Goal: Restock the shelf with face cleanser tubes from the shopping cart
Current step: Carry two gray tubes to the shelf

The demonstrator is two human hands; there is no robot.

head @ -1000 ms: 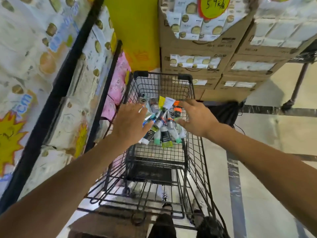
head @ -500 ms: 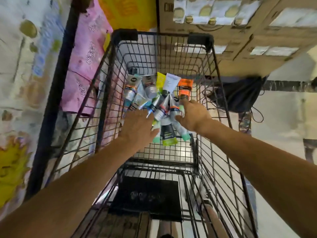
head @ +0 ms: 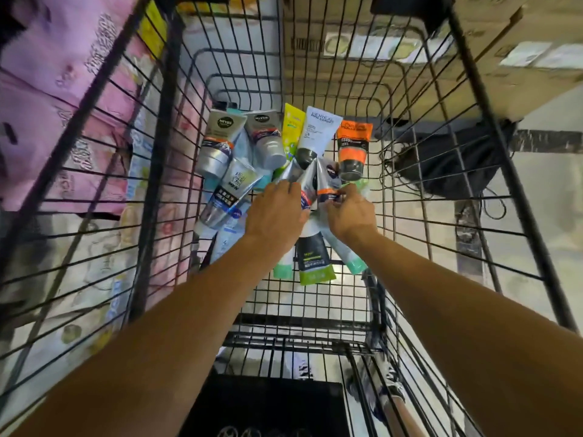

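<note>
**Wire cart, both hands on the tube pile**

Silver tubes sit under the fingers of both hands at the middle of the pile. Right hand (head: 350,212): thumb and fingers curled, pinching a silver tube with an orange band (head: 326,181) near its lower end. Left hand (head: 274,212): fingers bent down over a neighbouring silver tube (head: 291,172); back of hand faces the camera, so whether it grips or only rests there cannot be told. The two hands are nearly touching.

Below the hands, partly hidden by them: a dark tube with a lime end (head: 314,260), flanked by two tubes with mint-green ends (head: 283,269) and (head: 355,264).

Beyond the fingers, against the far wall: yellow tube (head: 292,127), white tube (head: 318,130), orange tube with dark cap (head: 352,149), all cap toward the hands. Left of these, two grey tubes (head: 217,143) and (head: 266,137), and a pale blue "MEN" tube (head: 225,197) lying slantwise, just beside the left hand.

All tubes lie on the floor of the cart (head: 467,190), black wire, walls rising on every side. Both forearms reach down into it from the near end.

Outside the mesh: pink packs (head: 63,99) on the left, cardboard cartons (head: 517,58) beyond at top right, a black bag with cords (head: 454,165) on the floor at right. No shelf for tubes identifiable.
</note>
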